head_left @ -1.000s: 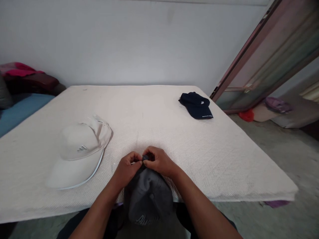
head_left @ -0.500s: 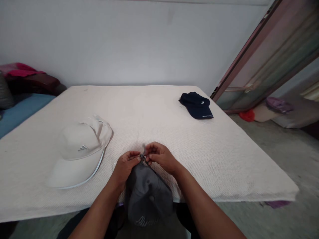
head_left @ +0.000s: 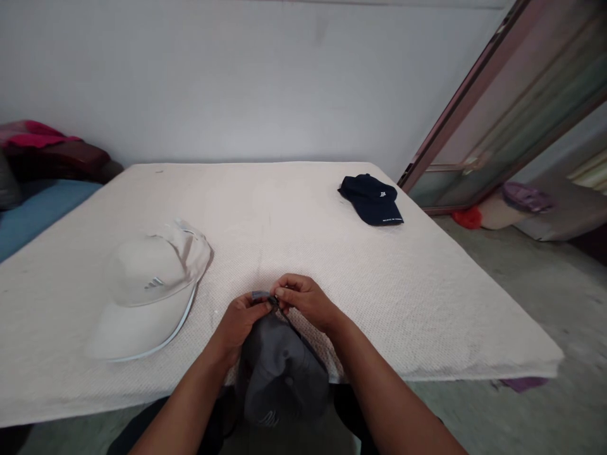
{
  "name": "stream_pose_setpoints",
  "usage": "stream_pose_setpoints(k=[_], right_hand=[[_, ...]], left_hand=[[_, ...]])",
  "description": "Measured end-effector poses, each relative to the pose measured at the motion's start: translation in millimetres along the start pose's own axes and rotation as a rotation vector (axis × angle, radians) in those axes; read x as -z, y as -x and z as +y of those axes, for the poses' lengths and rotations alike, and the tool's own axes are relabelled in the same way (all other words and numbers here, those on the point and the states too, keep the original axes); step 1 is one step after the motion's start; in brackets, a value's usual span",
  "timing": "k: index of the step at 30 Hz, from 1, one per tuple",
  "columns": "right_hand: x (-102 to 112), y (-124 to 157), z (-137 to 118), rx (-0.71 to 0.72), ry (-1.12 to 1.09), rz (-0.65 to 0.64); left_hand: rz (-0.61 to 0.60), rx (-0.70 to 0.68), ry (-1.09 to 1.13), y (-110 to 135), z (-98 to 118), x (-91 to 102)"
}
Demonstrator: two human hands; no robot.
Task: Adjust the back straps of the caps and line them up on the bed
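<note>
A dark grey cap (head_left: 279,373) hangs over the near edge of the white mattress (head_left: 308,221), its crown towards me. Both my hands pinch the small strap (head_left: 262,296) at its far end. My left hand (head_left: 239,319) is closed on the strap's left side, and my right hand (head_left: 306,303) is closed on its right side. The fingertips of the two hands nearly meet above the cap.
A white cap (head_left: 149,287) lies on the mattress to the left. A navy cap (head_left: 372,199) lies at the far right. Red and dark bedding (head_left: 52,151) is piled at the far left. A leaning framed panel (head_left: 502,107) and floor clutter stand on the right.
My hands stayed on the grey cap's strap, shifting slightly back towards me. The strap end now lies flatter between my fingers, towards the left.
</note>
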State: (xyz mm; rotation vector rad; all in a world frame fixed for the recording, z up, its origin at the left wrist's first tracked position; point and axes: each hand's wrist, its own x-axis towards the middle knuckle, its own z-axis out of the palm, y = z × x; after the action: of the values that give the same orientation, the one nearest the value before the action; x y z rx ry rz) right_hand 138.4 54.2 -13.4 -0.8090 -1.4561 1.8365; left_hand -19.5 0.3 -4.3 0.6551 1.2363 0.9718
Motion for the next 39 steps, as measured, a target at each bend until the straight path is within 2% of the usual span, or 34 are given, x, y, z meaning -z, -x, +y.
stream_pose_setpoints(k=[10, 15, 21, 23, 27, 30, 35, 39], right_hand=[[-2.7, -0.8, -3.4, -0.059, 0.070, -0.017], [-4.9, -0.6, -6.4, -0.003, -0.121, 0.064], [-6.2, 1.8, -10.0, 0.019, -0.361, 0.140], [-5.2, 4.0, -12.4, 0.027, -0.395, 0.111], [-3.6, 8.0, -16.2, 0.030, -0.450, -0.033], [-3.3, 9.0, -17.2, 0.011, -0.453, -0.083], [-1.0, 8.5, -17.4, -0.028, -0.425, -0.013], [2.7, 8.6, -18.1, -0.076, -0.258, -0.016]], left_hand=[[-0.035, 0.022, 0.010, -1.6, -1.9, -0.1], [-0.023, 0.035, -0.066, 2.0, 0.7, 0.4], [-0.188, 0.090, 0.062, 7.3, 5.6, 0.6], [-0.219, 0.103, 0.122, 8.4, 5.9, 0.9], [-0.260, 0.150, 0.188, 10.4, 5.8, 1.2], [-0.262, 0.161, 0.211, 11.5, 5.2, 2.1], [-0.257, 0.143, 0.213, 12.4, 5.1, 3.6], [-0.171, 0.124, 0.163, 10.6, 5.8, 3.5]])
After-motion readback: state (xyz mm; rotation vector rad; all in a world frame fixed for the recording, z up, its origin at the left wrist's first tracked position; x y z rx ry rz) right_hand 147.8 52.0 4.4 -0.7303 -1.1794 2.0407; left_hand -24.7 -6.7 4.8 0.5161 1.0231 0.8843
